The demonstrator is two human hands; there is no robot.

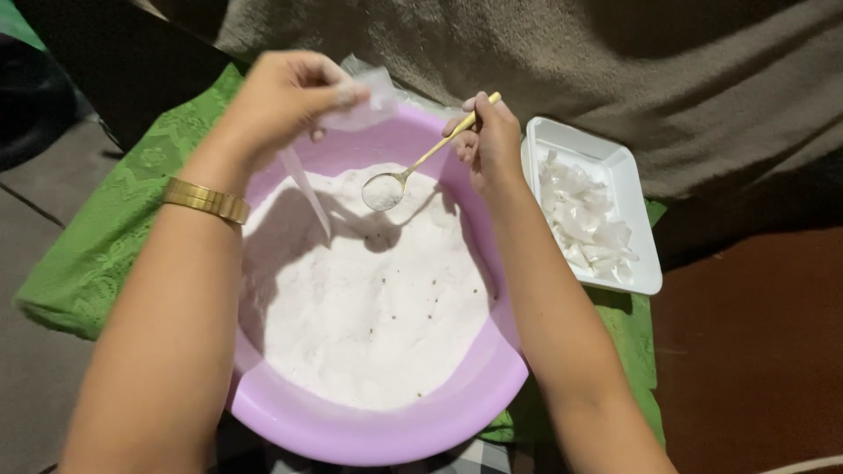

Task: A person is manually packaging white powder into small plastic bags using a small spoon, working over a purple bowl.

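Observation:
A large lilac plastic basin (369,434) holds white powder (378,307) with a few dark specks. My right hand (487,140) grips a gold-coloured spoon (413,171) by its handle; the bowl of the spoon is heaped with powder and hovers above the pile at the basin's far side. My left hand (285,96), with a gold wristband (205,200) on its wrist, pinches a small clear plastic bag (303,180) that hangs down over the powder, left of the spoon.
A white foam tray (632,167) with several small filled clear packets (584,224) sits right of the basin. A green lace cloth (114,237) lies under the basin. A grey-brown blanket (615,61) is beyond, reddish floor at right.

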